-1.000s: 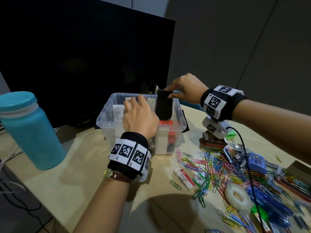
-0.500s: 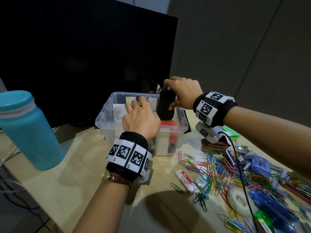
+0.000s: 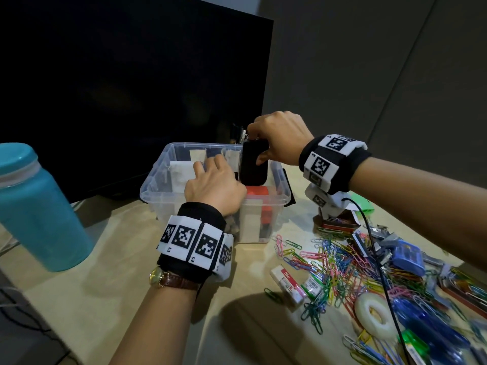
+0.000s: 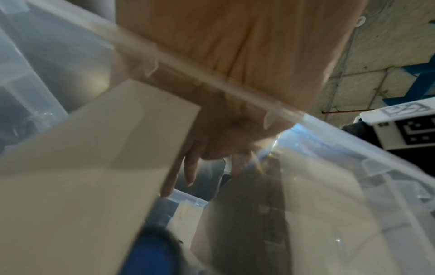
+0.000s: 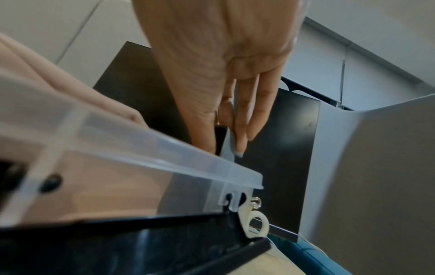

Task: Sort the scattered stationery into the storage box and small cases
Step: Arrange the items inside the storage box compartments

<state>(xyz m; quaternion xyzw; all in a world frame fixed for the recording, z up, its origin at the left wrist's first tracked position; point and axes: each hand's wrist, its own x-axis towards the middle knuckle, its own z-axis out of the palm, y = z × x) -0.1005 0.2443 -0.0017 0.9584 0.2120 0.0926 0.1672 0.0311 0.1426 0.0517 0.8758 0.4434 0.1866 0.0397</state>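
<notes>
Right hand (image 3: 279, 138) atop black case (image 3: 253, 164)

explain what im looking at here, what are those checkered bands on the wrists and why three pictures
No machine here: a person sorts stationery by hand. The patterned wristbands carry small cameras. One picture comes from a head camera; the other two look along each hand from the wrists.

The right hand pinches a black case upright over the clear storage box. The left hand reaches into the box, fingers straight among pale cards.

On the table lie coloured paper clips, an eraser, a tape roll and a teal bottle.
</notes>
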